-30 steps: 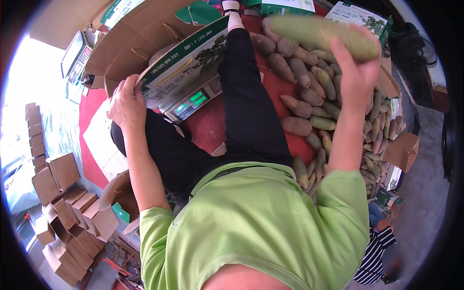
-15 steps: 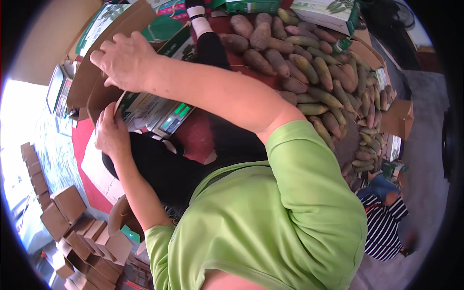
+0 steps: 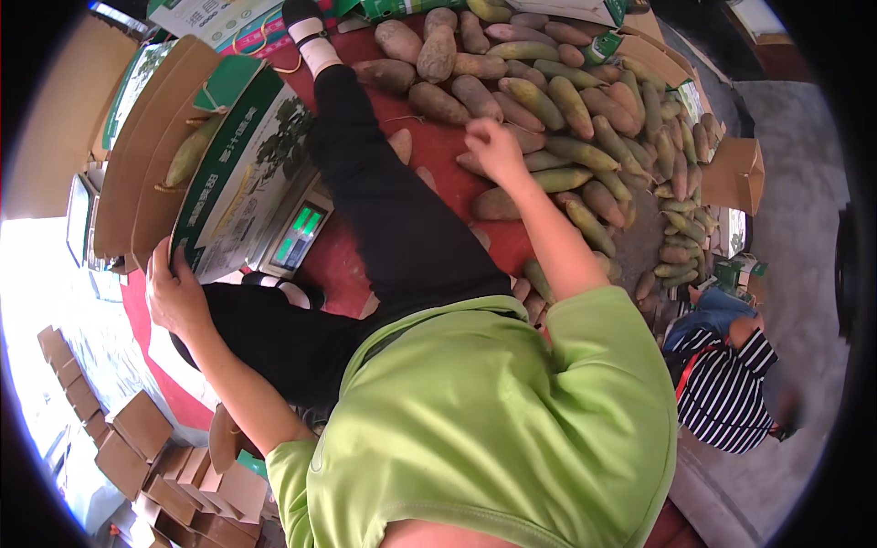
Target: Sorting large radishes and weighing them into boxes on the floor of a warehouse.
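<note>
**Picking the next fruit while the carton was steadied**

The right hand (image 3: pixel 493 146) hung over the far pile of long green-brown fruit (image 3: pixel 557 100), which was spread across the red mat (image 3: pixel 438 146). Its fingers were loosely curled and pointed down at the near-left edge of the heap; it gripped nothing, and whether the fingertips touched a fruit could not be told. The left hand (image 3: pixel 174 292) lay flat against the near corner of the green and white carton (image 3: pixel 237 173), fingers spread on the cardboard, bracing it rather than closing round it. The carton stood tilted on the weighing scale (image 3: pixel 297 237) at the left, flaps open, with one greenish fruit (image 3: pixel 192 151) already inside along its far-left wall.

To do this step well, it seemed wise to choose a fruit lying free on top at the near edge, so the rest would not roll, and to take it round its thick middle instead of a tapered end. The bracing hand probably needed to keep its pressure, since the tilted carton looked likely to slide off the scale when weight was added. Laying the fruit in lengthwise beside the first would likely pack best.

Flat brown boxes (image 3: pixel 137 429) were stacked at the near left, and a person in a striped top (image 3: pixel 731 384) sat at the right.
</note>
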`<state>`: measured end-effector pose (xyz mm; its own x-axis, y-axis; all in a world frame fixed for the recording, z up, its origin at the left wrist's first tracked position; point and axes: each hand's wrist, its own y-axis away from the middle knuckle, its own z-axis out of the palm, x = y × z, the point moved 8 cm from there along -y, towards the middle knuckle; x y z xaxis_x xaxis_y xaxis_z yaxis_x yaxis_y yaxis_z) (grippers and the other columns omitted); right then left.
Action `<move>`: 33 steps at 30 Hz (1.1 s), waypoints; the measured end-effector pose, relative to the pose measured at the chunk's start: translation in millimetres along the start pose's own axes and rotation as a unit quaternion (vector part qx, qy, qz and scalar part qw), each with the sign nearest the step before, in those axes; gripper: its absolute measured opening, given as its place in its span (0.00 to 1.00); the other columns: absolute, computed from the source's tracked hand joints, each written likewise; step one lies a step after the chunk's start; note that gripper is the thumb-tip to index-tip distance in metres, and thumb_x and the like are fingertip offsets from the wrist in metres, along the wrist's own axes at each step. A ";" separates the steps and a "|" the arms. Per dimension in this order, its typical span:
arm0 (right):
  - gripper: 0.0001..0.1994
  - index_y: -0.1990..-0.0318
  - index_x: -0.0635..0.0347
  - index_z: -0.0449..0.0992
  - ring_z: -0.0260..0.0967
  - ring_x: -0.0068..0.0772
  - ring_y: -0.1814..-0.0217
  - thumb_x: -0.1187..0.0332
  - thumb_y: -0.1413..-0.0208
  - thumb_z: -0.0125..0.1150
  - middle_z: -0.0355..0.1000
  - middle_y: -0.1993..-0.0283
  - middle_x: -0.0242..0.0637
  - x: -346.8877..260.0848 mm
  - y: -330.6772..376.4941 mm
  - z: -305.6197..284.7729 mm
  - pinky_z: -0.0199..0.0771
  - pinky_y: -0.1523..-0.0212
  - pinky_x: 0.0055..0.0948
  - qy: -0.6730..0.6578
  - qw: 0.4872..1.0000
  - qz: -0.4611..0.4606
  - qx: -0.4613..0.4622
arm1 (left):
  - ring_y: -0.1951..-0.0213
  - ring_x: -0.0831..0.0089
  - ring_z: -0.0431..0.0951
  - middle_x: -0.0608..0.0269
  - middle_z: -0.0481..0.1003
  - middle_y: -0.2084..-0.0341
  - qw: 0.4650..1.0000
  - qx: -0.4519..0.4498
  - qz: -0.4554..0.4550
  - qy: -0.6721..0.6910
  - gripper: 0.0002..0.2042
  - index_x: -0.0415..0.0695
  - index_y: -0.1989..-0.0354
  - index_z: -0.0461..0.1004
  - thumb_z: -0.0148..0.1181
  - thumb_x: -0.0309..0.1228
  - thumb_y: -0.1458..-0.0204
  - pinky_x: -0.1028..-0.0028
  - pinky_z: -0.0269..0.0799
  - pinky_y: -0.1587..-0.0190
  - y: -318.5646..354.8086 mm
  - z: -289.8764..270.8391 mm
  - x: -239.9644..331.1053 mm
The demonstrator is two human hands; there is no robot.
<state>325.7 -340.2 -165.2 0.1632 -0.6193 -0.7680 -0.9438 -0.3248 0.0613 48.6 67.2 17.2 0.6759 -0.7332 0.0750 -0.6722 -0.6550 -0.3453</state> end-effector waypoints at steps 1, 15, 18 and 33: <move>0.12 0.60 0.60 0.74 0.73 0.45 0.56 0.67 0.51 0.61 0.75 0.61 0.44 26.5 16.7 1.5 0.71 0.55 0.36 0.024 0.999 0.043 -0.018 | 0.63 0.63 0.78 0.69 0.78 0.64 1.000 0.012 0.009 -0.002 0.09 0.57 0.57 0.75 0.55 0.36 0.46 0.66 0.72 0.66 0.4 -2.0 -0.4; 0.12 0.61 0.62 0.75 0.73 0.32 0.70 0.70 0.54 0.62 0.75 0.70 0.39 260.5 184.9 74.0 0.73 0.66 0.33 0.045 0.928 0.333 -0.162 | 0.65 0.61 0.78 0.61 0.78 0.65 1.000 0.007 0.009 -0.004 0.10 0.51 0.56 0.75 0.57 0.35 0.46 0.66 0.71 0.65 -1.7 3.7 -9.1; 0.11 0.61 0.62 0.75 0.71 0.28 0.73 0.70 0.53 0.62 0.74 0.71 0.37 257.0 190.3 81.9 0.73 0.70 0.31 0.038 0.925 0.335 -0.177 | 0.65 0.60 0.78 0.60 0.78 0.65 1.000 0.001 -0.006 -0.008 0.11 0.50 0.56 0.75 0.57 0.35 0.47 0.66 0.71 0.64 -1.2 6.8 -7.0; 0.13 0.62 0.60 0.77 0.75 0.41 0.59 0.65 0.57 0.62 0.76 0.64 0.44 232.5 174.7 92.5 0.73 0.55 0.34 0.096 0.940 0.268 -0.190 | 0.62 0.59 0.77 0.58 0.78 0.63 1.000 0.012 -0.001 0.003 0.12 0.48 0.56 0.76 0.58 0.35 0.47 0.66 0.71 0.61 -0.7 8.4 -14.2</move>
<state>172.2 -474.8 -392.0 -0.2232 -0.8718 -0.4360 -0.7408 -0.1390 0.6572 42.1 79.7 8.6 0.6758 -0.7326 0.0812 -0.6628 -0.6522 -0.3678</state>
